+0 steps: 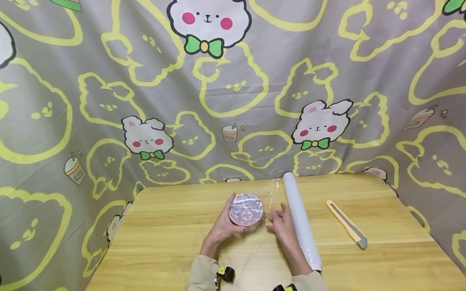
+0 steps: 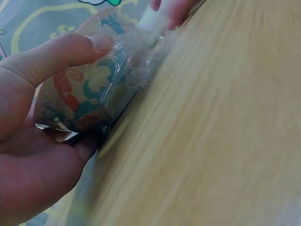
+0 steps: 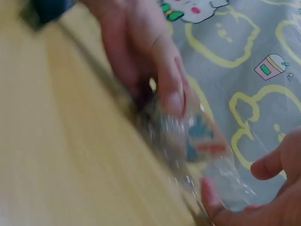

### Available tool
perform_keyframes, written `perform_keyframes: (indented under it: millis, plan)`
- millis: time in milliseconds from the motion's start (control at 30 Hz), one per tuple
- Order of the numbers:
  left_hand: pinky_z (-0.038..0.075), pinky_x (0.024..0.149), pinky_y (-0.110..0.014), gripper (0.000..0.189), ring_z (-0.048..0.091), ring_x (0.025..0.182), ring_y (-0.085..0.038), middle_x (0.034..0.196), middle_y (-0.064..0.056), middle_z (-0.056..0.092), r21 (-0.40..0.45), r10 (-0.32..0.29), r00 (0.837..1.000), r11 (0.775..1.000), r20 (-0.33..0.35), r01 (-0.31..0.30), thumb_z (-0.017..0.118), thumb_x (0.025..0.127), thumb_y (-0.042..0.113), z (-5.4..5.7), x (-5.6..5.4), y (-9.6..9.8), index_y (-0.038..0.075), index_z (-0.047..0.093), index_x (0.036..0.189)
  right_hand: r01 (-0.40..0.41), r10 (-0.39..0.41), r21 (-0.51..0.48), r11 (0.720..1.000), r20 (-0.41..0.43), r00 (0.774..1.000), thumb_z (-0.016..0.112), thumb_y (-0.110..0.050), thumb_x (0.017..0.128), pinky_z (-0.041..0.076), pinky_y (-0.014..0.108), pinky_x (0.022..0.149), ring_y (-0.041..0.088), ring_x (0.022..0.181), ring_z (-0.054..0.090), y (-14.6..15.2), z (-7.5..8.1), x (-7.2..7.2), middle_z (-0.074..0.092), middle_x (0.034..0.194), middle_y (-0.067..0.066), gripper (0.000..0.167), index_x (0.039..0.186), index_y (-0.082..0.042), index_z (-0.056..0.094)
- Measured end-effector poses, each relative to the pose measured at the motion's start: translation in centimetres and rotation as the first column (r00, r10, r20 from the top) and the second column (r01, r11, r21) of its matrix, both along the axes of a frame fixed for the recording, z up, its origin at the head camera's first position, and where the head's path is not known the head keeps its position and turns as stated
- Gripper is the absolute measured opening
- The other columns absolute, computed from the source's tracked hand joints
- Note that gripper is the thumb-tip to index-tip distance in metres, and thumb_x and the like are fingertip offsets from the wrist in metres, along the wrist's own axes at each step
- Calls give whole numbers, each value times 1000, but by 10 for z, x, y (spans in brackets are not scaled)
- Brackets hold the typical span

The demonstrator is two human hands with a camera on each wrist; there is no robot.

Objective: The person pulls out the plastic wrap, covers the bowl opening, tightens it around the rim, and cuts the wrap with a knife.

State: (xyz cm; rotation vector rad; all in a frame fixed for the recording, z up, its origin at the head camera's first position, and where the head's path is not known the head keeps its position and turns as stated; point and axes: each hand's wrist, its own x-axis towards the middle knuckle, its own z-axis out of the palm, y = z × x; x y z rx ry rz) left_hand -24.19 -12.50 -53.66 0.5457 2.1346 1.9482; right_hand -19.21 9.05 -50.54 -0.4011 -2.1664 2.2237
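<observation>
A round bowl (image 1: 246,209) with a red, blue and white floral pattern is wrapped in clear cling film (image 1: 270,194). My left hand (image 1: 225,223) grips its left side. In the left wrist view, the thumb lies along the film-covered wall of the bowl (image 2: 77,96), and crumpled film (image 2: 136,52) bunches at one edge. Just right of the bowl is my right hand (image 1: 284,226), its fingers loosely bent beside the loose film. The right wrist view shows this hand (image 3: 270,197) with thumb and finger spread apart at the film.
A long white roll (image 1: 301,220) lies on the wooden table (image 1: 164,234), close to my right forearm. Farther right lies a yellow and grey utility knife (image 1: 346,224). A grey patterned curtain (image 1: 233,97) hangs behind the table and along its sides.
</observation>
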Motion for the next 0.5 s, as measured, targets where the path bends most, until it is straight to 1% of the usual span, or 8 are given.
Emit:
perform_keyframes:
  millis: [33, 67, 133, 167, 233, 300, 400, 500]
  plan:
    - [24, 122, -56, 128, 35, 142, -47, 161, -30, 25, 10, -4, 1000, 1000, -2, 4, 84, 63, -12, 1, 0, 0, 6, 8, 164, 5, -5, -13, 1000, 4, 1000, 41, -7, 104, 57, 23, 60, 33, 94, 65, -3, 0, -4, 50, 129, 36, 65, 157, 11, 8]
    - [24, 122, -56, 129, 35, 142, -46, 161, -30, 24, 15, -8, 1000, 1000, 1, 8, 84, 63, -12, 1, -1, 0, 6, 7, 165, 2, -2, -47, 999, 17, 1000, 42, -7, 104, 53, 21, 55, 29, 88, 65, -5, 0, -7, 53, 124, 32, 68, 158, 10, 5]
    - [24, 122, -55, 129, 34, 142, -46, 162, -30, 24, 24, -14, 1000, 1000, 8, 14, 84, 63, -12, 0, -1, 2, 6, 6, 165, -5, 11, -112, 994, 51, 999, 45, -6, 104, 43, 18, 47, 18, 73, 59, -7, -3, -14, 60, 104, 21, 71, 159, 9, 4]
    - [24, 122, -55, 129, 34, 143, -46, 162, -30, 24, 28, -16, 1000, 999, 11, 15, 84, 63, -13, -1, -1, 3, 6, 6, 165, -4, 15, -145, 989, 70, 997, 47, -6, 103, 39, 16, 45, 11, 67, 53, -7, -5, -16, 60, 92, 14, 72, 159, 9, 5]
    - [24, 122, -54, 129, 34, 143, -45, 162, -30, 23, 27, -20, 1000, 999, 16, 20, 84, 64, -13, -4, -1, 4, 7, 6, 165, -23, 41, -194, 981, 91, 995, 50, -6, 102, 37, 17, 44, 8, 63, 47, -5, -10, -18, 53, 77, 4, 71, 158, 12, 9]
    - [25, 122, -54, 129, 35, 143, -45, 162, -29, 23, 26, -17, 1000, 1000, 17, 17, 84, 63, -12, -6, -1, 3, 8, 7, 165, -41, 62, -217, 975, 89, 994, 49, -2, 101, 34, 16, 45, 7, 62, 42, -2, -14, -19, 49, 74, 2, 66, 155, 16, 16]
    - [27, 121, -52, 129, 36, 142, -44, 162, -29, 23, 30, -14, 1000, 999, 15, 14, 84, 63, -12, -5, -1, 1, 9, 8, 165, -80, 99, -232, 969, 72, 992, 47, 0, 102, 31, 15, 47, 7, 63, 38, 3, -16, -19, 46, 77, 3, 52, 147, 20, 32]
    - [27, 122, -52, 129, 36, 142, -44, 163, -28, 22, 26, -14, 1000, 1000, 11, 14, 83, 63, -12, -4, -2, -2, 9, 8, 165, -114, 131, -211, 971, 64, 989, 48, -1, 104, 31, 15, 48, 6, 64, 39, 9, -16, -20, 48, 79, 3, 38, 136, 19, 47]
